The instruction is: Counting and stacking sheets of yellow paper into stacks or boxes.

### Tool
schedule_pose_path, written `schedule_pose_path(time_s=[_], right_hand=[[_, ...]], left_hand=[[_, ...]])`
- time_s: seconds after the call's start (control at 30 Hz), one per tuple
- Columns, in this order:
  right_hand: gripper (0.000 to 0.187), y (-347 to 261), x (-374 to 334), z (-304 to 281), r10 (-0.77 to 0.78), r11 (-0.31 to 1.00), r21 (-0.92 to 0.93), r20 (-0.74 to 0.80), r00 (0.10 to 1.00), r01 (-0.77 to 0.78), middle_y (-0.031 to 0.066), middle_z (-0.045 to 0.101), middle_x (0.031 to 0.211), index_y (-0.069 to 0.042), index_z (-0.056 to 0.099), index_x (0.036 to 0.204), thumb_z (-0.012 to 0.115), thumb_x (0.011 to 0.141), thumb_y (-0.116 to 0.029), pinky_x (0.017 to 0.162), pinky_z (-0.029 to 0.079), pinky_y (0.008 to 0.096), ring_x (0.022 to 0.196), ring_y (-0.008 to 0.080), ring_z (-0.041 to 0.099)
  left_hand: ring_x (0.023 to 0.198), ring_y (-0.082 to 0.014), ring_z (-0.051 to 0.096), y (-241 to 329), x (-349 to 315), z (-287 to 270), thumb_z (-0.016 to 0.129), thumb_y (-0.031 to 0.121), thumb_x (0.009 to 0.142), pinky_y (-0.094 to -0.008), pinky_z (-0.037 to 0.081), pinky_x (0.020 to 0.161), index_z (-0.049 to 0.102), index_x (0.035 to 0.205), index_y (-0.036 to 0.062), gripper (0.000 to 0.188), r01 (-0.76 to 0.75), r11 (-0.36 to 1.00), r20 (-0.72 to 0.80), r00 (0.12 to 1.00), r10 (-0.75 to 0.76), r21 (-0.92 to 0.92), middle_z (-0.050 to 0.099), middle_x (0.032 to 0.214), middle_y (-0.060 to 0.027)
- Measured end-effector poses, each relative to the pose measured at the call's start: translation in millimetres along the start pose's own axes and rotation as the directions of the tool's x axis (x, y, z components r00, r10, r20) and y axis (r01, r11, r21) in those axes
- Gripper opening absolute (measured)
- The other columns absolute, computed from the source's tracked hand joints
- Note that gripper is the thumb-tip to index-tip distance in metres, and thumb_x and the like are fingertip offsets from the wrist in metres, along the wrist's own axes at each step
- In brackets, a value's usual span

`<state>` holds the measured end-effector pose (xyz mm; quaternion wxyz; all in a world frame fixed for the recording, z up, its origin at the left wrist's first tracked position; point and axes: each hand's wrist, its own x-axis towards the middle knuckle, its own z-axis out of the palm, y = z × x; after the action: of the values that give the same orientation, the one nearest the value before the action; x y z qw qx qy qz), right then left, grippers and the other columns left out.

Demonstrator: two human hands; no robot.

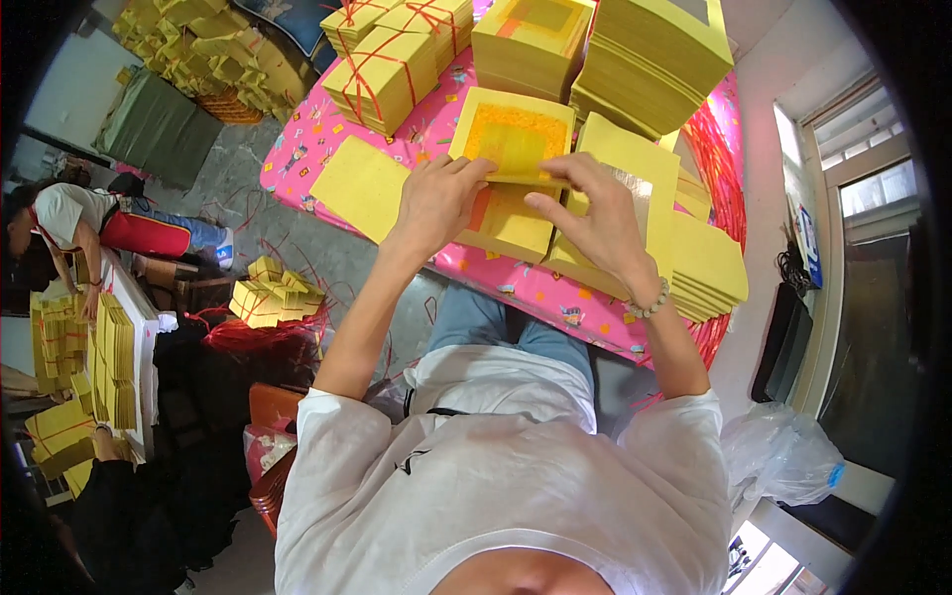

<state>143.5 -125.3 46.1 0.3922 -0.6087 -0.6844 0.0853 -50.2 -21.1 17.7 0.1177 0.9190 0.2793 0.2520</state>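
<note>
A yellow paper sheet (518, 124) with an orange-and-gold square in its middle is held raised at its near edge. My left hand (441, 198) is closed on the near left corner, fingers bent over the edge. At the near right corner my right hand (602, 210) pinches the paper between thumb and fingers. Whether one sheet or several are gripped I cannot tell. Under my hands lies a stack of yellow paper (511, 223) with an orange patch. To the right is another yellow stack (650, 159) with a shiny foil square, and to the left a plain yellow stack (359, 188).
The pink patterned tablecloth (297, 149) bears tall yellow paper stacks (650, 64) and bundles tied with red string (382, 79). Red strands (722, 169) hang along the right edge. At left, people work at a white table (144, 347); a tied bundle (273, 293) lies on the floor.
</note>
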Motion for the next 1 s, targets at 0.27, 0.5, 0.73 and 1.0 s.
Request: schedule_pose_path(time_s=[0.27, 0.5, 0.73, 1.0], right_hand=[[0.082, 39.8, -3.2, 9.4, 0.437, 0.709, 0.603, 0.033, 0.899, -0.367, 0.0178, 0.039, 0.136, 0.002, 0.029, 0.134, 0.077, 0.075, -0.027, 0.097, 0.042, 0.0399, 0.126, 0.0298, 0.038], [0.082, 24.1, 3.9, 9.9, 0.253, 0.498, 0.815, 0.189, 0.949, -0.295, 0.0143, 0.042, 0.134, -0.001, 0.031, 0.135, 0.08, 0.072, -0.019, 0.097, 0.043, 0.0348, 0.124, 0.0236, 0.043], [0.061, 13.0, 8.0, 6.3, 0.219, 0.637, 0.707, 0.215, 0.952, -0.307, 0.008, 0.059, 0.116, -0.001, 0.048, 0.125, 0.078, 0.073, -0.01, 0.091, 0.046, 0.0295, 0.107, 0.0156, 0.055], [0.063, 24.1, 5.8, 20.6, 0.298, 0.661, 0.665, 0.193, 0.935, -0.348, 0.0086, 0.06, 0.114, 0.001, 0.048, 0.124, 0.079, 0.072, -0.013, 0.09, 0.046, 0.0297, 0.105, 0.0164, 0.056]], left_hand=[[0.096, -0.0155, 0.061, -3.5, 3.2, 1.5, 0.059, 0.011, 0.089, -0.0297, 0.048, 0.08, 0.056, 0.116, 0.0026, 0.028, 0.205, 0.574, 0.103, 0.973, -0.206, -0.793, 0.066, 0.102, -0.007], [0.102, -0.0097, 0.056, 10.0, 4.0, 3.4, 0.059, 0.013, 0.091, -0.0258, 0.044, 0.089, 0.049, 0.125, -0.0022, 0.039, 0.297, 0.186, 0.288, 0.955, -0.073, -0.937, 0.061, 0.114, -0.0051], [0.106, -0.0179, 0.054, 2.7, 8.7, 23.4, 0.067, 0.008, 0.081, -0.032, 0.043, 0.093, 0.049, 0.117, -0.0022, 0.041, 0.066, 0.832, -0.144, 0.975, -0.172, -0.55, 0.056, 0.112, -0.0082], [0.106, -0.0181, 0.053, 4.8, 21.2, 39.8, 0.065, 0.0, 0.078, -0.0333, 0.043, 0.094, 0.041, 0.123, 0.0, 0.051, -0.029, 0.524, -0.183, 0.952, -0.244, -0.851, 0.054, 0.112, -0.0102]])
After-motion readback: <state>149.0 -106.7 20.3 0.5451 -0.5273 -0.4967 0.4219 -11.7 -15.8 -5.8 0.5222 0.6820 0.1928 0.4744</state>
